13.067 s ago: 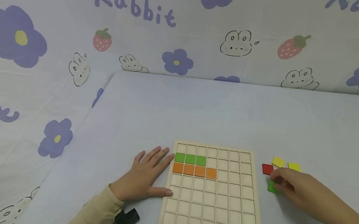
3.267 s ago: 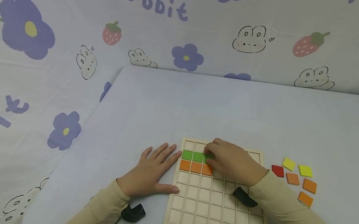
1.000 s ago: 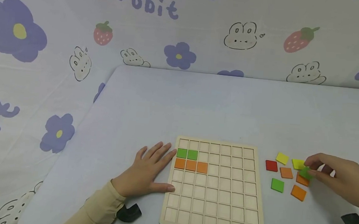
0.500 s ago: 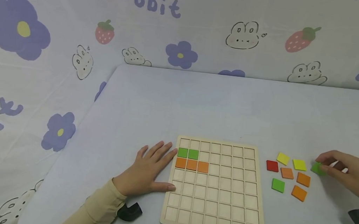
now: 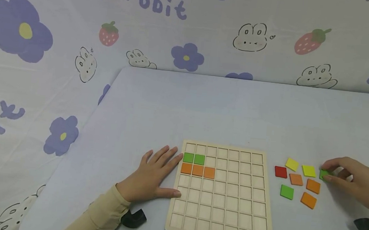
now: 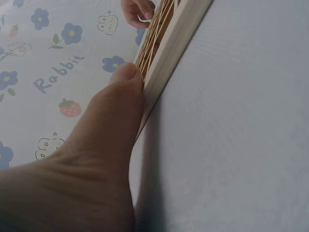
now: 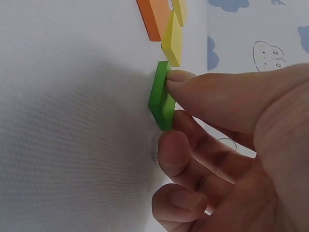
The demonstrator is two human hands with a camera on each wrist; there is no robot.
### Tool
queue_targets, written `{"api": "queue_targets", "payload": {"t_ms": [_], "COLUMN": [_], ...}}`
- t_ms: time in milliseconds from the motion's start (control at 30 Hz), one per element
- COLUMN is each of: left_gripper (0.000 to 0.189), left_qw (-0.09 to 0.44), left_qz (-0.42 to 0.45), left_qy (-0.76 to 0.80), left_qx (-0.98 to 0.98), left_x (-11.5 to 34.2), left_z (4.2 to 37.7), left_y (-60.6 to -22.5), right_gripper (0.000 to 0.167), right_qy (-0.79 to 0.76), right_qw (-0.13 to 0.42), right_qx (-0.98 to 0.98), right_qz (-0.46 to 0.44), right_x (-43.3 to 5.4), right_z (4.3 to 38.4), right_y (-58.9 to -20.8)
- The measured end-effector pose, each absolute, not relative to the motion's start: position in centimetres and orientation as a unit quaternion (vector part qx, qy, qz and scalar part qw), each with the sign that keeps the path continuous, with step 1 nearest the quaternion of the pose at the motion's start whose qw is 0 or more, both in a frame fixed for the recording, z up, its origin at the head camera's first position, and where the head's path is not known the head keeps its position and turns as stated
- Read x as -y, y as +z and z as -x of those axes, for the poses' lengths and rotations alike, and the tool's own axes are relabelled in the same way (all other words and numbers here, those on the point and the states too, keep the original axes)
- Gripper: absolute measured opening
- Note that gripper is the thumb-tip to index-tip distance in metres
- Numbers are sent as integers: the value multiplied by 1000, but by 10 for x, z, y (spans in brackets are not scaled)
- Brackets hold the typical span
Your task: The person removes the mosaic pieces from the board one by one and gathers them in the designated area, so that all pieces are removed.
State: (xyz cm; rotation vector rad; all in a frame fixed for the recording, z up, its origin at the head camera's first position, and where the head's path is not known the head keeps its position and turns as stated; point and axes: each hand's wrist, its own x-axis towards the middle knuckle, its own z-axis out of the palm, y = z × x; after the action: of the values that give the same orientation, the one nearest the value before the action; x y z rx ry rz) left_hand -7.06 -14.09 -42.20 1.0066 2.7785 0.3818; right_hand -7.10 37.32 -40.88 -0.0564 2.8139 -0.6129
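My left hand (image 5: 146,180) lies flat with fingers spread, fingertips and thumb at the left edge of a square wooden grid board (image 5: 216,215). In the left wrist view, the thumb (image 6: 126,72) presses on the board's edge. Two green tiles (image 5: 194,158) fill the start of the second row, and three orange tiles (image 5: 197,170) the start of the third. Right of the loose tiles, my right hand (image 5: 355,182) pinches a green tile (image 7: 159,99) between thumb and forefinger, low at the tabletop. Its other fingers curl loosely beneath.
Between board and right hand lie loose tiles: a red one (image 5: 281,172), two yellow ones (image 5: 308,171), three orange ones (image 5: 308,200) and a green one (image 5: 287,192). A printed cloth (image 5: 210,30) hangs behind the white table.
Over the last seconds a green tile left the second row, and the right hand carried it over the loose tiles to their right side. One orange tile left the board earlier. Left hand stays put.
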Motion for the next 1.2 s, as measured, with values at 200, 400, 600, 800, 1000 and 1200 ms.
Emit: {"api": "queue_targets", "payload": {"t_ms": [200, 400, 600, 800, 1000, 1200], "left_gripper": [97, 97, 97, 97, 97, 96], "left_qw": [84, 81, 82, 80, 81, 84], "left_qz": [-334, -336, -336, -336, -336, -335], "left_qy": [128, 130, 130, 131, 129, 129], "left_qx": [-930, -929, -929, -929, -930, -930], "left_x": [140, 140, 139, 138, 138, 138], "left_z": [70, 70, 70, 71, 71, 71], "left_y": [-421, -419, -420, -422, -421, -420], "right_gripper": [38, 40, 35, 26, 21, 23], "right_qy": [-208, -200, -187, -202, -243, -255], "right_qw": [130, 119, 89, 41, 18, 20], "right_qx": [-969, -972, -975, -972, -951, -938], "right_qz": [21, 45, 76, 111, 191, 232], "right_x": [-374, -369, -356, -338, -310, -284], "right_z": [72, 74, 74, 69, 66, 73], "right_y": [-410, -404, -397, -388, -380, -371]}}
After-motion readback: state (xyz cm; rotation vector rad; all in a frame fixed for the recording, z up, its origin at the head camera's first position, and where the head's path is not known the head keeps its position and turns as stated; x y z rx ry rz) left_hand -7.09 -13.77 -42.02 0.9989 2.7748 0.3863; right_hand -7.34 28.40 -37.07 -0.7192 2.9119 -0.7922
